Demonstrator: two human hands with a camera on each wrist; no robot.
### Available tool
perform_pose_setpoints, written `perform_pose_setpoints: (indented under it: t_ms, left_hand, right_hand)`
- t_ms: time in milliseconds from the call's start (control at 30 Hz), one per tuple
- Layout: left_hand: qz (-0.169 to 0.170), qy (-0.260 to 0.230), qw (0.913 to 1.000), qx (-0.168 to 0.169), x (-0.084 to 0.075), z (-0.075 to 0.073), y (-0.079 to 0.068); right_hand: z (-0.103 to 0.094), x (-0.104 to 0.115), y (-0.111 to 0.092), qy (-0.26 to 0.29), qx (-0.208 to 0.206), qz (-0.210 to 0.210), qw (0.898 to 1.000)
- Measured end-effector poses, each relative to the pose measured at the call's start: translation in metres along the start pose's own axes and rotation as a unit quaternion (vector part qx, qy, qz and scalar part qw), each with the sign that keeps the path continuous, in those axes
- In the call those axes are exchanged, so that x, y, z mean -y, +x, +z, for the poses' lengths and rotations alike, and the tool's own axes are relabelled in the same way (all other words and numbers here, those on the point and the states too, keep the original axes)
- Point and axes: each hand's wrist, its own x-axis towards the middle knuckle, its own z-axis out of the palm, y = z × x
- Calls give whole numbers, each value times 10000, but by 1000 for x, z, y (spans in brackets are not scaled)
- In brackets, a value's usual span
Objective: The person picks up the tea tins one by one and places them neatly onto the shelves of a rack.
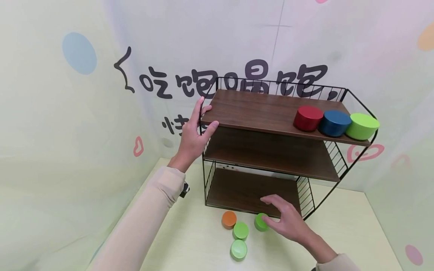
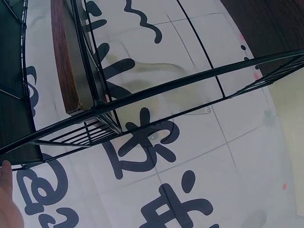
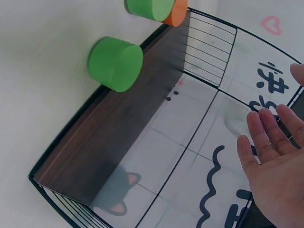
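A three-tier shelf rack (image 1: 257, 109) with dark wood boards and a black wire frame stands in front of me. My left hand (image 1: 194, 137) grips the left end of its top board, thumb at the front edge, fingers about the side wire. In the left wrist view only a bit of that hand (image 2: 8, 199) shows at the frame. My right hand (image 1: 286, 220) hovers before the bottom board, fingers apart and holding nothing. Its thumb overlaps a short green cylinder (image 1: 260, 223) in the head view. The right wrist view shows the palm and fingers (image 3: 270, 128) bare.
Red (image 1: 307, 118), blue (image 1: 335, 123) and lime (image 1: 362, 126) cylinders line the top board's right front. On the pale table (image 1: 190, 241), an orange cylinder (image 1: 229, 219) sits by two light green cylinders (image 1: 240, 230). A printed cloth (image 1: 112, 113) hangs around the table.
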Motion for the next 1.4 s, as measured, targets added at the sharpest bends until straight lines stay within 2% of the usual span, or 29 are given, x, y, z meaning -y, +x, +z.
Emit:
perform_pose_setpoints:
  t_ms: [267,467,667,967,1400]
  left_hand:
    - [-18,-59,10000,-1,0,1,0]
    - [-15,-74,10000,15,1,0,0]
    - [82,-69,9999,-49,1,0,1]
    - [180,-108,9997,-76,0,1,0]
    - [256,-76,9996,-99,2,2,1]
  right_hand:
    - [10,-9,-9,10,149,376,9992]
    - [24,-22,-18,-66,329,827,9960]
    - [37,-31,-24,14,465,1108,9927]
    - [49,-36,-29,91,469,1365,9895]
    - [67,-57,-38,134,705,1764,9817]
